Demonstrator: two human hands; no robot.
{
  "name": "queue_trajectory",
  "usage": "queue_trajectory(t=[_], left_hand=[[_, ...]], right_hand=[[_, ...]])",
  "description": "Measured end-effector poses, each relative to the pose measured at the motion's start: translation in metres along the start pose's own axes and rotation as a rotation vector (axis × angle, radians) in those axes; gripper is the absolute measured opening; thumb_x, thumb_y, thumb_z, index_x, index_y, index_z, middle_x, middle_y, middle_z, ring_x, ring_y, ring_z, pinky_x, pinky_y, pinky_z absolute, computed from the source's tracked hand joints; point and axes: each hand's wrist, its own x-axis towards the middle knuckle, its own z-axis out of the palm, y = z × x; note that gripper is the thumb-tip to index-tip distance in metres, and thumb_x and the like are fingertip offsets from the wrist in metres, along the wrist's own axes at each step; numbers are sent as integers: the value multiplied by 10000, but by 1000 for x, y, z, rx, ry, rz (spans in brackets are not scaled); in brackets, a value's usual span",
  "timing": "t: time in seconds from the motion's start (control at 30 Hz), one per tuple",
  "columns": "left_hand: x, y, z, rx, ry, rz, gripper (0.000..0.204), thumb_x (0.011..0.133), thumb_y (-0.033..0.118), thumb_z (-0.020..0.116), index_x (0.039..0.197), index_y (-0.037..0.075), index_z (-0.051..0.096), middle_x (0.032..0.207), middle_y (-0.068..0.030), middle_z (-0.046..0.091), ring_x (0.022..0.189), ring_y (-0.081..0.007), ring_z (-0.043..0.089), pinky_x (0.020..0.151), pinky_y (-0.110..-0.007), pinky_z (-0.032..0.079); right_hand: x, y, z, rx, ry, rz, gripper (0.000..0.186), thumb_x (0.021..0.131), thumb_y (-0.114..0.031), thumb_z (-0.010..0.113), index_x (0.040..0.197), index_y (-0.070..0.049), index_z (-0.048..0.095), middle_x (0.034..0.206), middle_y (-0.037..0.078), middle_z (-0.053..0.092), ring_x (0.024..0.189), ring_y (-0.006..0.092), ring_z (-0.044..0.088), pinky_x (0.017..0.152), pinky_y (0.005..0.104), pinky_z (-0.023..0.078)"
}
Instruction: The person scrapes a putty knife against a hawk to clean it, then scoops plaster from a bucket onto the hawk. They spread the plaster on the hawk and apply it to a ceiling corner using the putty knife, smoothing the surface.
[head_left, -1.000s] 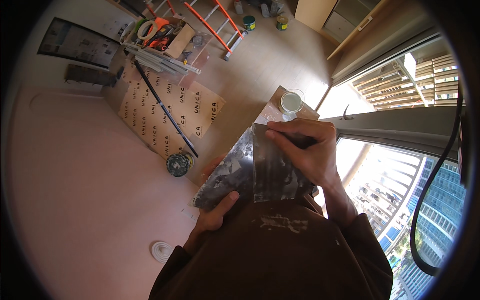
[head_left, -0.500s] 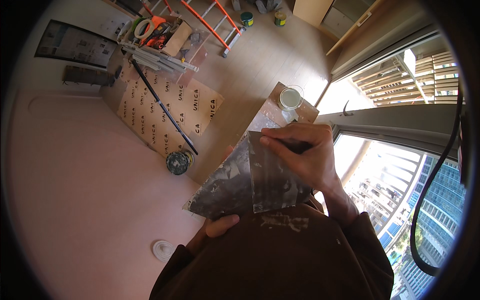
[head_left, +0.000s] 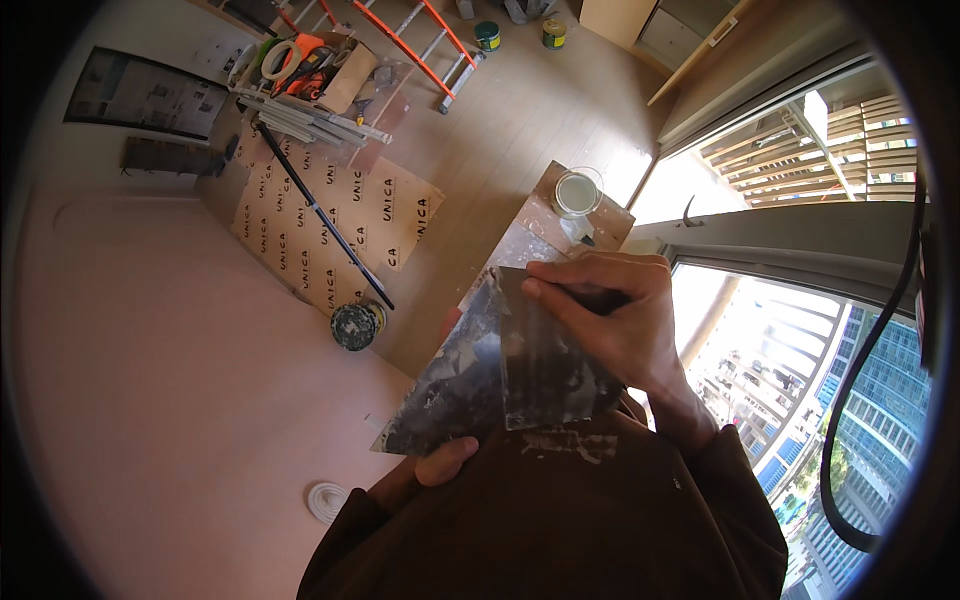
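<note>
In front of my body I hold two flat steel plastering blades smeared with pale filler. My left hand (head_left: 447, 461) grips the smeared filling blade (head_left: 440, 385) at the left, its thumb along the near edge and its other fingers mostly hidden underneath. Between thumb and fingers, my right hand (head_left: 625, 310) pinches a wide scraper blade (head_left: 545, 370) at its upper edge. This second blade overlaps the first, its left edge running across the first one's face. I cannot tell whether any filler lies between them. Dried filler marks the front of my brown top (head_left: 570, 443).
Ahead, a clear tub (head_left: 578, 194) of pale paste stands on a spattered board (head_left: 540, 205). A black pole (head_left: 325, 220) crosses brown floor paper (head_left: 380, 215) beside a smeared bucket (head_left: 355, 326). Farther off are an orange ladder (head_left: 425, 45) and a cardboard box (head_left: 348, 80). Windows line the right.
The left blade's outer corner and my left thumb have dipped slightly nearer. My right hand and its scraper have shifted a little to the right. Both grips are kept.
</note>
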Motion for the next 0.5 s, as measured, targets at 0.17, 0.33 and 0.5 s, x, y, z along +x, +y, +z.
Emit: queue_trajectory(t=[0.17, 0.33, 0.5], left_hand=[[-2, 1, -5, -5, -21, -22, 753, 705, 101, 542, 1396, -7, 263, 1346, -154, 410, 1254, -269, 399, 1062, -391, 298], [-3, 1, -8, -15, -43, -55, 724, 711, 100, 541, 1382, -9, 290, 1330, -156, 429, 1242, -273, 414, 1055, -390, 309], [-4, -6, -13, -57, -40, -67, 696, 718, 100, 540, 1367, -12, 316, 1314, -158, 448, 1230, -277, 429, 1048, -390, 321]], right_hand=[[-1, -4, -3, -18, -5, 8, 117, 766, -17, 715, 874, 28, 711, 779, 128, 704, 666, 138, 677, 603, 237, 521], [-2, 1, -3, -20, 19, -9, 112, 764, -24, 719, 862, 31, 710, 768, 134, 701, 655, 144, 677, 601, 243, 523], [-2, 0, -5, -87, -22, -24, 103, 764, -27, 720, 849, 31, 710, 765, 139, 698, 662, 157, 682, 607, 245, 525]])
